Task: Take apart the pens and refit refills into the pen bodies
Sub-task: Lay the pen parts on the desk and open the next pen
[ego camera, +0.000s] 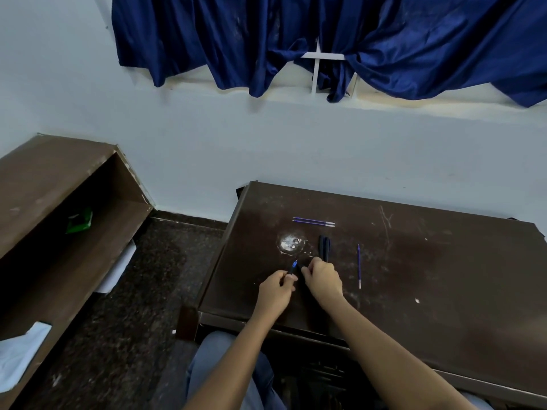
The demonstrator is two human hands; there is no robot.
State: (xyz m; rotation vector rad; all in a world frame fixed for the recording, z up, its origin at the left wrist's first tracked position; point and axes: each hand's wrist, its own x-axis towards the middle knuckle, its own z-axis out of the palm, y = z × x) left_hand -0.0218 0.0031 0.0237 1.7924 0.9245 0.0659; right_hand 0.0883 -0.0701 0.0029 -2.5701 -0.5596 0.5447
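Note:
On the dark brown desk [414, 276], my left hand [276, 291] pinches a dark pen [293, 267] whose blue tip points up and away. My right hand [322, 279] has curled fingers close beside that pen; something small and dark shows at its fingertips, too small to tell what. Two dark pen bodies [324, 247] lie side by side just beyond my right hand. A single blue refill [359, 266] lies to the right, roughly upright in the view. Two blue refills [313, 222] lie parallel farther back.
A worn pale round patch [291, 242] marks the desk near the pens. A brown shelf unit [59, 208] stands at the left with a green object [79, 221] inside. Dark speckled floor lies between. Blue curtain [325, 34] hangs on the wall behind.

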